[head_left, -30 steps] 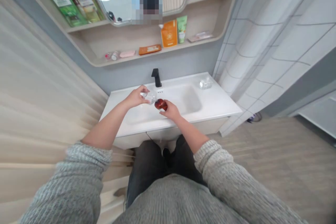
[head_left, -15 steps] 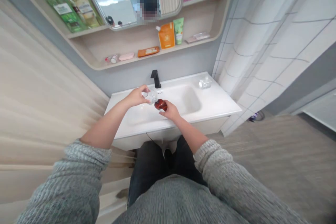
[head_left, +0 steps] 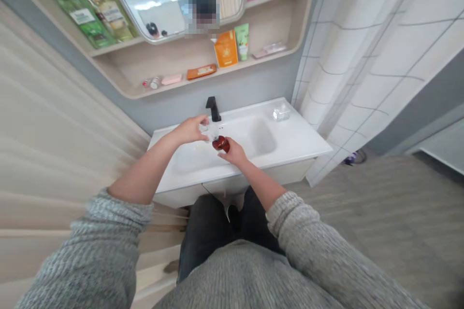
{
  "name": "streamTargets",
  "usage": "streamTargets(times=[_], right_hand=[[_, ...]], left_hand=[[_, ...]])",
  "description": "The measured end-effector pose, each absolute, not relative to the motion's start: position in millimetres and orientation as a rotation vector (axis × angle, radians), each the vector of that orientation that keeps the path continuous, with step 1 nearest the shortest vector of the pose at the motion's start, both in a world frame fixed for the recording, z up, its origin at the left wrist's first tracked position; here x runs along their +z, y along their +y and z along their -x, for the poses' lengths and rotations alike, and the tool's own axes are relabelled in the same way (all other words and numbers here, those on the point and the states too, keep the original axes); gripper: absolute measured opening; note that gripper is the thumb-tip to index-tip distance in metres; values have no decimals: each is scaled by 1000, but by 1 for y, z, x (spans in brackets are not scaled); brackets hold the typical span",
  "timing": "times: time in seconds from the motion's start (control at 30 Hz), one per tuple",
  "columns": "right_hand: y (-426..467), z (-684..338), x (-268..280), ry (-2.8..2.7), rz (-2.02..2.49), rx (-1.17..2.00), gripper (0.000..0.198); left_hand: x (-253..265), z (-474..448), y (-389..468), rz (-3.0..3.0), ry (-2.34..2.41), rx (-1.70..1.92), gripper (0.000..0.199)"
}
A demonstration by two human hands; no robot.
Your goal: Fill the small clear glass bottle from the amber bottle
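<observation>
Clear container and amber bottle, held close together over the white sink
Over there, the left hand point(head_left: 192, 129) pinches the clear container point(head_left: 210, 131) below the black tap point(head_left: 213, 109); just beside it, touching or not I can't tell, the amber bottle point(head_left: 220, 143) sits in the right hand's point(head_left: 234, 152) grip above the sink point(head_left: 263, 137)

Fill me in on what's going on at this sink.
A person stands at the white sink, working with both hands. The left grip holds a clear container, and the right grip holds a reddish-brown container. The two are held close together above the basin, in front of the black tap. Whether they touch, or anything passes between them, is too small to tell. A clear box sits near the counter's right end.
</observation>
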State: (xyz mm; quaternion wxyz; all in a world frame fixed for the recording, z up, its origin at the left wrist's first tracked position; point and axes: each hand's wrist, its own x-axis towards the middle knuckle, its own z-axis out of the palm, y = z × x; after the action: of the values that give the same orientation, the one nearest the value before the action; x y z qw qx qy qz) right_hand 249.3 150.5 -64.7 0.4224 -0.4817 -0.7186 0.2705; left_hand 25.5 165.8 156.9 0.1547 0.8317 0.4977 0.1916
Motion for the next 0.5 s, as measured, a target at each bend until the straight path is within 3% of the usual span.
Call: streamTargets(times=[0.5], right_hand=[[149,-250,-65,-1780,1189,674,85]], left_hand=[[166,-39,166,-2494,1387,472,61]])
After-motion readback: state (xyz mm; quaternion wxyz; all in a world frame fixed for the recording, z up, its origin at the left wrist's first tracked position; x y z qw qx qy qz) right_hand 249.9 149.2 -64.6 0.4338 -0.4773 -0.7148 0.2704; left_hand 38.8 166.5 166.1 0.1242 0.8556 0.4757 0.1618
